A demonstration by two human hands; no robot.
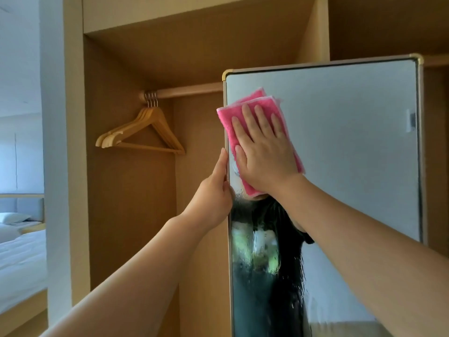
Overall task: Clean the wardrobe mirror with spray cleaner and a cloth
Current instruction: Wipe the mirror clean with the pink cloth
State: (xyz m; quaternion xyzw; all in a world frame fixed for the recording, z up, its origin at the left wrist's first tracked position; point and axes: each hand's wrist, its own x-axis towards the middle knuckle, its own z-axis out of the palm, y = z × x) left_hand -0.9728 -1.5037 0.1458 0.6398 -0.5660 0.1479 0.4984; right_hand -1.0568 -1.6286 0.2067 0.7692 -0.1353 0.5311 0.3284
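Right grip (pixel 264 154) flat on cloth (pixel 227 127), against mirror (pixel 340 142)

Both forearms (pixel 136 271) are bare, uncovered all the way to the bottom edge of the frame (the upper arms are out of view). The left hand (pixel 213 190) and the right hand (pixel 264 156) are bare too, and the right one's fingers show short, plain nails.

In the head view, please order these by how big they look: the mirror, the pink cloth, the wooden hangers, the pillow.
1. The mirror, clearly largest.
2. The cloth and the hangers look alike; the cloth is nearer and partly covered, so unranked.
3. The pillow, smallest, but far away.
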